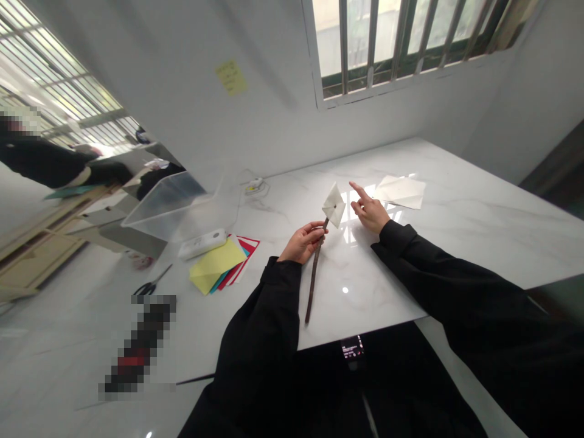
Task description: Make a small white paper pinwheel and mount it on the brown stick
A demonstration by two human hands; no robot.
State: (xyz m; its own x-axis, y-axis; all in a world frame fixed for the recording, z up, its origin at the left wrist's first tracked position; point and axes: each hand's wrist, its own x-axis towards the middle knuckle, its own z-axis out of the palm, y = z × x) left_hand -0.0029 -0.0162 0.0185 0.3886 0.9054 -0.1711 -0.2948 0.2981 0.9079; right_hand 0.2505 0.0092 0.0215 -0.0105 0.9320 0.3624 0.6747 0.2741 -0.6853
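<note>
Between the thumb and fingers of my left hand (pixel 305 241) is the upper part of a thin brown stick (pixel 312 283), its lower end slanting down toward the table's front edge. A white paper pinwheel (pixel 334 205) with a dark dot at its centre sits at the top of the stick. Just right of the pinwheel, apart from it, is my right hand (pixel 370 210). Its index finger points out and the other fingers are loosely bent, with nothing in them. Beyond that hand lie white paper sheets (pixel 401 191).
Left on the marble-patterned table (pixel 479 225) lie coloured papers (pixel 216 264), a white oblong device (pixel 203 244), scissors (pixel 152 285) and a clear plastic bin (pixel 168 204). A white cable (pixel 256 187) rests by the wall. Another person (pixel 45 155) is at the far left.
</note>
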